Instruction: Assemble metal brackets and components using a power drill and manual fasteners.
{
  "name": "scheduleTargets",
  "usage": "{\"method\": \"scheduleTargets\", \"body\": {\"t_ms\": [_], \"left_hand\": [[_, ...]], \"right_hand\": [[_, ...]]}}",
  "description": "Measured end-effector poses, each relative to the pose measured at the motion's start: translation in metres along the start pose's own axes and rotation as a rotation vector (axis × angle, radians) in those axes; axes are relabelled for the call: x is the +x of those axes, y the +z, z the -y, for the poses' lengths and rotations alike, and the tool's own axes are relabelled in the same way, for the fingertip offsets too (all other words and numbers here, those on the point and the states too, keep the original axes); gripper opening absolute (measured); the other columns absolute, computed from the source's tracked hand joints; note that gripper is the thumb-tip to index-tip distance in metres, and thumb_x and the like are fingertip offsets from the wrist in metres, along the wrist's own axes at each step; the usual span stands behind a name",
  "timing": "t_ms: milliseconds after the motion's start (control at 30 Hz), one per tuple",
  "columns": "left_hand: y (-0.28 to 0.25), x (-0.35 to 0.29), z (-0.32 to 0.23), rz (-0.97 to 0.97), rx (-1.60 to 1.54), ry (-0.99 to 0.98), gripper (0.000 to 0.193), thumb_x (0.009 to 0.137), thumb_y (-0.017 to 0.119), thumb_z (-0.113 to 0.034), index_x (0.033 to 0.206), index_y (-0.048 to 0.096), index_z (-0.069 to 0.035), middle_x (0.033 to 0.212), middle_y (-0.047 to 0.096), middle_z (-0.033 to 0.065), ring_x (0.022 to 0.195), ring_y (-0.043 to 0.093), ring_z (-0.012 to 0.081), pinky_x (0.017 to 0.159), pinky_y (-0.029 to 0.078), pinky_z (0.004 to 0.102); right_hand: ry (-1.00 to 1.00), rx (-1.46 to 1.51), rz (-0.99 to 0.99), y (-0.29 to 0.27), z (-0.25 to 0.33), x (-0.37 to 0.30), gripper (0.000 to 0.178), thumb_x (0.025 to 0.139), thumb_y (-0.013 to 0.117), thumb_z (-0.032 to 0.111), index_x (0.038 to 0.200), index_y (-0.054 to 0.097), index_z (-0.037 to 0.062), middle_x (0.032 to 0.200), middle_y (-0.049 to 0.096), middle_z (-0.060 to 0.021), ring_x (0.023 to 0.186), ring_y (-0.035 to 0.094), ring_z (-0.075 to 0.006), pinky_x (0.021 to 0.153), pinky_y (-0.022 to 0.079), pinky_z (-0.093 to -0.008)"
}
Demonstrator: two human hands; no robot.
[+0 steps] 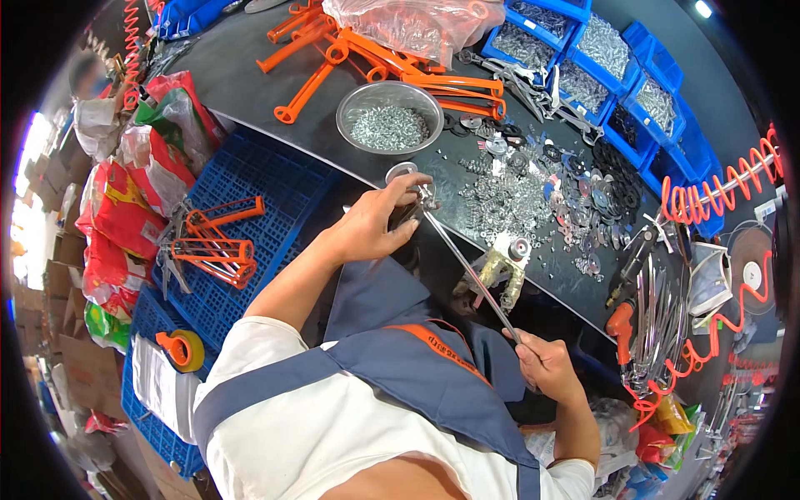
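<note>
A long thin metal rod (472, 273) runs slantwise across the front of my apron. My right hand (546, 367) is closed round its lower right end. At the upper left end, my left hand (375, 218) pinches a small shiny metal fitting (427, 196), its fingers bent round it just off the bench edge. The exact shape of the fitting is partly hidden by the fingers. Close beyond that hand stands a steel bowl (342, 125) of small screws. A clamp-like fixture (502, 265), partly wrapped in yellowish film, sits at the bench edge right of the rod.
Loose washers and small metal parts (508, 196) spread over the dark bench. Orange caulking-gun frames (379, 54) lie at the back, blue bins (583, 75) behind. An orange-handled power driver (619, 325) and several rods (654, 321) are at right. Blue crates (275, 167) stand left.
</note>
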State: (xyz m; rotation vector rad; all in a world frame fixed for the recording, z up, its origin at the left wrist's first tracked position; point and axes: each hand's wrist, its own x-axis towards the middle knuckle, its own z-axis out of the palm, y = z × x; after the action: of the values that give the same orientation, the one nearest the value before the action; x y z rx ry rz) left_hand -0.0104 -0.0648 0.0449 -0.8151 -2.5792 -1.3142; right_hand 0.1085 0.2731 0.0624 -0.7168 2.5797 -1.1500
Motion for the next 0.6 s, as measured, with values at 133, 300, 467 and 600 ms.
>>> {"method": "scheduleTargets", "body": {"t_ms": [133, 300, 467, 600], "left_hand": [[0.01, 0.002, -0.003, -0.031, 0.152, 0.122, 0.063, 0.074, 0.06, -0.002, 0.132, 0.035, 0.002, 0.084, 0.06, 0.0124, 0.077, 0.059, 0.0322, 0.076, 0.046, 0.0376], [0.017, 0.018, -0.014, -0.081, 0.218, 0.254, 0.067, 0.071, 0.066, -0.003, 0.131, 0.037, 0.003, 0.1, 0.06, 0.0186, 0.091, 0.059, 0.0373, 0.083, 0.047, 0.0411], [0.058, 0.022, -0.046, 0.23, 0.337, 0.556, 0.068, 0.069, 0.07, -0.008, 0.128, 0.04, 0.006, 0.119, 0.054, 0.0242, 0.107, 0.056, 0.0387, 0.097, 0.037, 0.0488], [0.041, 0.021, -0.083, 0.096, 0.539, 0.65, 0.061, 0.07, 0.068, -0.005, 0.127, 0.047, -0.003, 0.128, 0.053, 0.0174, 0.117, 0.052, 0.0341, 0.1, 0.037, 0.05]], "right_hand": [[-0.155, -0.631, -0.175, 0.025, -0.005, -0.008, 0.036, 0.087, 0.06, 0.006, 0.121, 0.054, -0.0011, 0.059, 0.054, -0.0143, 0.05, 0.057, -0.0252, 0.047, 0.045, -0.0342], [-0.225, -0.133, -0.252, 0.059, -0.044, 0.013, 0.039, 0.086, 0.061, 0.006, 0.123, 0.051, -0.0002, 0.068, 0.06, -0.0141, 0.056, 0.06, -0.0281, 0.052, 0.048, -0.0357], [-0.091, 0.375, -0.605, 0.08, -0.005, 0.086, 0.046, 0.086, 0.063, 0.011, 0.125, 0.042, -0.0011, 0.076, 0.064, -0.015, 0.061, 0.062, -0.0227, 0.058, 0.048, -0.0316], [-0.06, 0.617, -0.735, 0.073, -0.019, 0.103, 0.024, 0.092, 0.056, 0.011, 0.113, 0.051, 0.0006, 0.08, 0.062, -0.0057, 0.063, 0.055, -0.0066, 0.054, 0.045, -0.0213]]}}
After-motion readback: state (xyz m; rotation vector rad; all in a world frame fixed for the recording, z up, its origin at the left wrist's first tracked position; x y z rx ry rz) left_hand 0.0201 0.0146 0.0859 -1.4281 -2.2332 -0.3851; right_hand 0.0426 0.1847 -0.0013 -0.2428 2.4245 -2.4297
